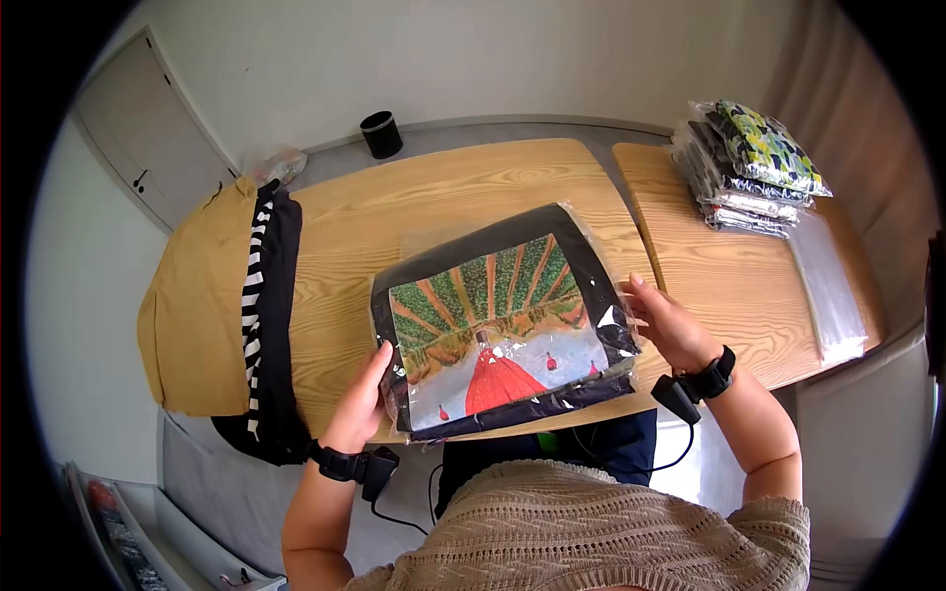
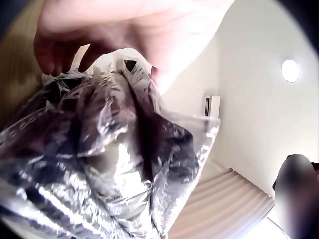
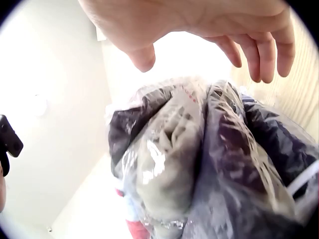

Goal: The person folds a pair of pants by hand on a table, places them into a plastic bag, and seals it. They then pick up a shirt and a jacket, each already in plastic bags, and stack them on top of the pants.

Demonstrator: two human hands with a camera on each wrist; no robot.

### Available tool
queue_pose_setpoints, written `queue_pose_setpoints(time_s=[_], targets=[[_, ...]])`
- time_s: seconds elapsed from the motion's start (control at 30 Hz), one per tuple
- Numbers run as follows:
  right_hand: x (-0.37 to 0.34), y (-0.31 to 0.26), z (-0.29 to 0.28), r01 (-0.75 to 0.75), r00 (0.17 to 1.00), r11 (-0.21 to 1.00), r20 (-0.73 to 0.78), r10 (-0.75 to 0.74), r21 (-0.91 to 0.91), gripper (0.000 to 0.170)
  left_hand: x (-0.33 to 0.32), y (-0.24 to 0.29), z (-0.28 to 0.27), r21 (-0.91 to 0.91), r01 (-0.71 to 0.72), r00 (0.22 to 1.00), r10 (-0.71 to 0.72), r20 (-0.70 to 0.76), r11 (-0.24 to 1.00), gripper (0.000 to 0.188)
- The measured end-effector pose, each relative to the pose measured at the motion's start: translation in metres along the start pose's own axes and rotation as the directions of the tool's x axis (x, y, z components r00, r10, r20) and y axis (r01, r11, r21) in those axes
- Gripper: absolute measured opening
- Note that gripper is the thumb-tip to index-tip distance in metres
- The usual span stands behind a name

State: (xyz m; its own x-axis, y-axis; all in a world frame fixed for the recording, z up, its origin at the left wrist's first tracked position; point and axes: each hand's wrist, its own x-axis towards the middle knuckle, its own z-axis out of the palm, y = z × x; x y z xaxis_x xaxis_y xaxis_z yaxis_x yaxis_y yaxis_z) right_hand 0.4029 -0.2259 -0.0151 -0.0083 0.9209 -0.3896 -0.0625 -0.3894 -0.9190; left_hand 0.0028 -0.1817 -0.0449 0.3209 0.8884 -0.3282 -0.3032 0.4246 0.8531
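A dark folded garment in clear plastic, printed with a red dress under green and orange rays, lies at the table's near edge. At its left side the left hand has its thumb on top. The left wrist view shows the left hand with fingers bent round the edge of the bagged garment. Just off the right edge is the right hand, fingers loosely bent. In the right wrist view a gap separates the right hand from the bagged garment, which shows thick grey and dark folds.
Tan cloth, a striped piece and black cloth drape over the table's left end. A second table on the right holds a pile of bagged garments and flat clear bags. Beyond the table stands a black bin.
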Motion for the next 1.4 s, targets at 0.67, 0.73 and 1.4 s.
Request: queue_pose_setpoints(time_s=[0.67, 0.73, 1.4], targets=[[0.0, -0.029, 0.024, -0.097, 0.961, 0.915, 0.277, -0.017, 0.392, 0.04, -0.008, 0.025, 0.037, -0.071, -0.193, 0.98, 0.196, 0.041, 0.979, 0.046], [-0.017, -0.032, 0.033, -0.012, 0.962, 0.914, 0.253, -0.099, 0.405, 0.043, -0.018, 0.022, 0.034, -0.059, -0.174, 0.984, 0.176, 0.036, 0.983, 0.05], [-0.125, -0.03, -0.019, 0.339, 0.938, 0.868, -0.062, -0.341, 0.362, 0.047, -0.031, 0.035, 0.129, 0.1, -0.443, 0.861, 0.391, 0.327, 0.891, 0.046]])
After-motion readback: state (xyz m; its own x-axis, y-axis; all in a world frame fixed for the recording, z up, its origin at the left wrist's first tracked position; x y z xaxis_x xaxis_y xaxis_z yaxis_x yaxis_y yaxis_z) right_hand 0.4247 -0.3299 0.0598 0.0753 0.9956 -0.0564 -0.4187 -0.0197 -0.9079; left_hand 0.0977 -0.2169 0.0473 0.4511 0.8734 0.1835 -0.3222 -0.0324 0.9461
